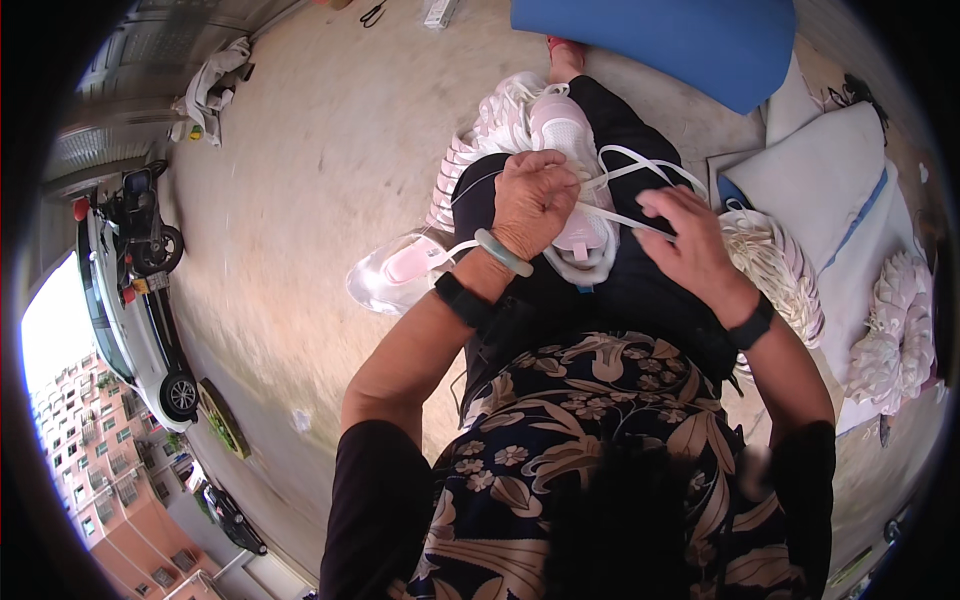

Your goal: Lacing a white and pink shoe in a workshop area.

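A pink-and-white shoe (562, 130) is supported on the lap, against the black trousers (628, 128). Above it, the white lace (612, 215) is pinched by the left hand (537, 200). The right hand (692, 242) is held half-curled beside the lace; whether anything is gripped there cannot be told.

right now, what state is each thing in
White lace: drawn out in a loop
Left hand: curled shut on the lace
Right hand: fingers partly bent, grip unclear
Pink-and-white shoe: on the lap, toe away
Shoe bundles: stacked
Scissors: open or shut unclear
Motorbike: parked
White car: parked
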Demonstrator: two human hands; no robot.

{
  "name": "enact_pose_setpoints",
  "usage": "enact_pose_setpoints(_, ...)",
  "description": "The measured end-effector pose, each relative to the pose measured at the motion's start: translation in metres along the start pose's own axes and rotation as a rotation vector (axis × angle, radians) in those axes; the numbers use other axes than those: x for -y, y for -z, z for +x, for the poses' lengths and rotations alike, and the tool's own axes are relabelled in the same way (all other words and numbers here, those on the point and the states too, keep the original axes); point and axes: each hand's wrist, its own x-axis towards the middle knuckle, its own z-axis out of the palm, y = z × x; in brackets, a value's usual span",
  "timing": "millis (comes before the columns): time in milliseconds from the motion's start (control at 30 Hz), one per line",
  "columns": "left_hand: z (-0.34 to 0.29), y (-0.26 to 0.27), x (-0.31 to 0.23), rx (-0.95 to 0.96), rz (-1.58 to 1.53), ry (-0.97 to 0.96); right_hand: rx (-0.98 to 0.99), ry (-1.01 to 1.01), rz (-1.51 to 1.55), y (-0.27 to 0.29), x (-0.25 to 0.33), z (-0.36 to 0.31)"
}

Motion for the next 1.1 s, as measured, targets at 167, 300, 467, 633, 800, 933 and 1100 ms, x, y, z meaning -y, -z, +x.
enact_pose_setpoints(167,-0.004,-0.025,-0.002,-0.027,0.234,-0.077,0.047,0.008,-0.174,-0.045,0.009,0.024)
enact_pose_setpoints(300,-0.006,-0.028,-0.001,-0.04,0.28,-0.06,0.129,-0.106,-0.207,-0.055,0.001,0.024)
enact_pose_setpoints(467,-0.005,-0.03,-0.002,-0.045,0.261,0.051,0.091,-0.126,-0.193,-0.06,0.0,0.021)
enact_pose_setpoints(633,-0.004,-0.032,-0.006,-0.028,0.287,0.053,0.053,-0.143,-0.166,-0.061,-0.002,0.02)
enact_pose_setpoints(800,-0.004,-0.038,-0.006,-0.046,0.272,0.026,0.043,-0.166,-0.105,-0.061,-0.008,0.019)
enact_pose_setpoints(933,0.004,-0.039,-0.012,-0.017,0.369,-0.076,0.037,-0.189,-0.071,-0.057,-0.008,0.016)
enact_pose_setpoints(1100,0.007,-0.03,-0.022,0.005,0.377,-0.148,-0.002,-0.201,-0.053,-0.055,-0.004,0.016)
